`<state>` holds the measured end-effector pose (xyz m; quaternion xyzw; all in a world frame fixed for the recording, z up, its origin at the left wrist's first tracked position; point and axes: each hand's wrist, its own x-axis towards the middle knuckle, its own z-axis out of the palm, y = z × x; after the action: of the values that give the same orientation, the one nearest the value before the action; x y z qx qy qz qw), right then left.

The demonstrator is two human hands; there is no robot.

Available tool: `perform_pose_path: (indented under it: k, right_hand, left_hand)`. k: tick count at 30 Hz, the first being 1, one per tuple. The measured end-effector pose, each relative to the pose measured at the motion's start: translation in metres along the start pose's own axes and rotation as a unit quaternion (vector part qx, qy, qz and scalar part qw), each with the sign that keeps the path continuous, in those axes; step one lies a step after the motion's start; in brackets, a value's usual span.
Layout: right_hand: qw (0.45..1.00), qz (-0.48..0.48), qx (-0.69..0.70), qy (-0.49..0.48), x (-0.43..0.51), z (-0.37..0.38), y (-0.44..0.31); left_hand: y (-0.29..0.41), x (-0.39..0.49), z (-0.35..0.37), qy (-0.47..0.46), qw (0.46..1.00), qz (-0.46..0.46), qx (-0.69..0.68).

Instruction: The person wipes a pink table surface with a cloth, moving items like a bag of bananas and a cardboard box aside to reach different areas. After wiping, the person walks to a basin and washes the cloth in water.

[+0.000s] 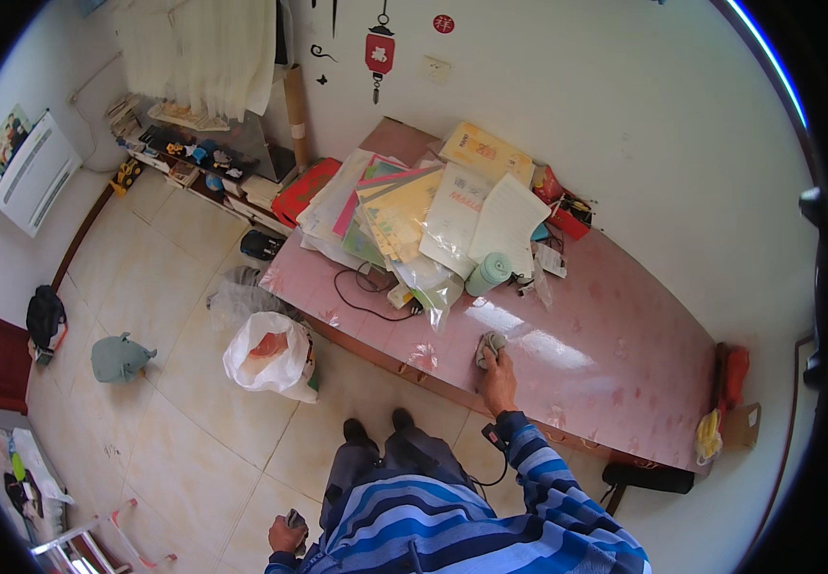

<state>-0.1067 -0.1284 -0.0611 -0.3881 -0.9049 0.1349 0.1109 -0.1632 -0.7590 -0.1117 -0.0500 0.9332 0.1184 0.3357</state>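
My right hand (499, 382) grips a crumpled grey-green cloth (490, 347) and presses it on the pink patterned top of a long desk (622, 384), near its front edge. Low beside my body, my left hand (285, 537) is closed around a small dark grey bundle (296, 519), perhaps another cloth. Beyond the right hand stands a mint-green cylindrical container (489, 273) with a perforated lid. A heap of papers and booklets (403, 208) in plastic sleeves covers the desk's far left part. A black cable (367, 305) and a clear plastic sleeve (439, 294) lie along its near side.
On the tiled floor are a bin with a white bag liner (270, 359), a grey-green animal-shaped stool (120, 359) and a folding metal ladder (91, 545). A red box (572, 215) holds small items at the wall. A yellow bundle (708, 436) hangs at the desk's right end.
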Motion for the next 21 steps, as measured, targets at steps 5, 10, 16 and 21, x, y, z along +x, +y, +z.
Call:
perform_pose_path:
  k: [5, 10, 16, 21]
  right_hand:
    - [0.995, -0.062, 0.021, 0.076, 0.000, 0.001, -0.007]
    - [0.992, -0.077, 0.074, 0.072, 0.014, 0.011, 0.006]
    - [0.990, -0.127, 0.062, 0.030, 0.047, -0.002, 0.059]
    - [0.993, 0.010, 0.088, 0.082, 0.080, -0.029, 0.149]
  left_hand:
    - [0.001, 0.014, 0.000, -0.018, 0.999, 0.011, 0.050]
    - [0.000, 0.017, 0.014, -0.012, 0.997, 0.012, 0.078]
    - [0.026, -0.005, 0.038, 0.008, 0.994, 0.038, 0.102]
    - [0.057, -0.030, 0.072, 0.018, 0.989, 0.065, 0.128]
